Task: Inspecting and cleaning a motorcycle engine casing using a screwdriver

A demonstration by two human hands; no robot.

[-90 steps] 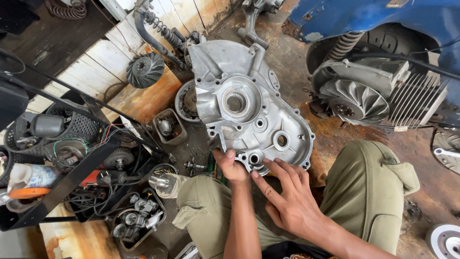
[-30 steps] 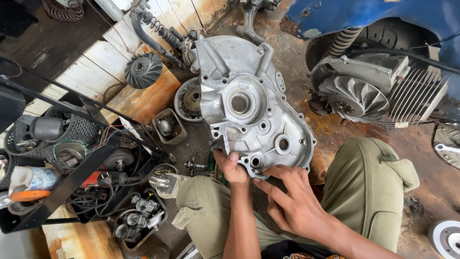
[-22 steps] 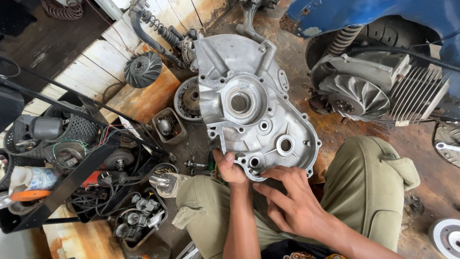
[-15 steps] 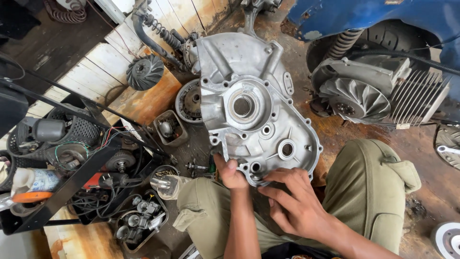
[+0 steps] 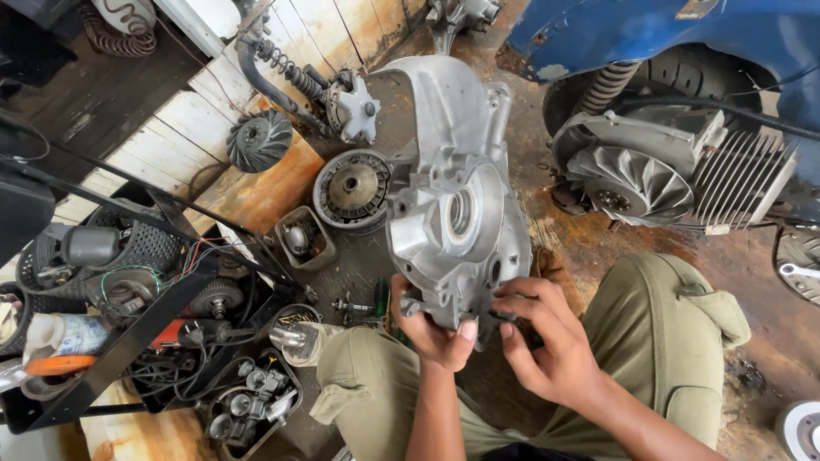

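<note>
A large grey cast-metal engine casing (image 5: 448,196) stands tilted up on its edge between my knees. My left hand (image 5: 431,329) grips its lower left edge, thumb over the rim. My right hand (image 5: 542,341) holds the lower right edge, fingers curled around the casting. The casing's inner face with a round bearing hole turns toward the right. A round flywheel (image 5: 350,189) lies on the floor just left of the casing.
A blue scooter (image 5: 683,51) with an exposed fan and finned cylinder (image 5: 675,175) stands at the right. A finned fan wheel (image 5: 259,139), a shock spring and a small box of parts (image 5: 303,237) lie at the left, by black baskets (image 5: 128,248) of parts.
The casing lay nearly flat with its outer face up; now both hands have lifted and tipped it upright onto its edge. My right hand shifted from resting on it to gripping its rim.
</note>
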